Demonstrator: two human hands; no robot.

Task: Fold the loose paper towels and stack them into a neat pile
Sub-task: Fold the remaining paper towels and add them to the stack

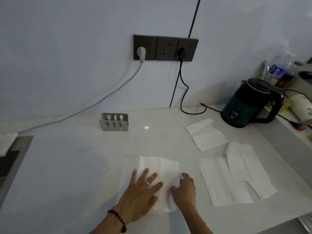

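A white paper towel [167, 168] lies partly folded on the pale counter [76, 157] in front of me. My left hand [143, 191] presses flat on its left half with fingers spread. At the sheet's right edge my right hand [184, 188] has its fingers curled on the paper. Three more loose towels lie to the right: one near the kettle [206, 134], one long sheet [222, 181], and one overlapping it [248, 166].
A dark electric kettle [249, 102] stands at the back right with its cord running to the wall sockets [165, 48]. A metal napkin holder [114, 122] stands at the back centre. Bottles and a cup crowd the far right. A sink edge [15, 157] lies left.
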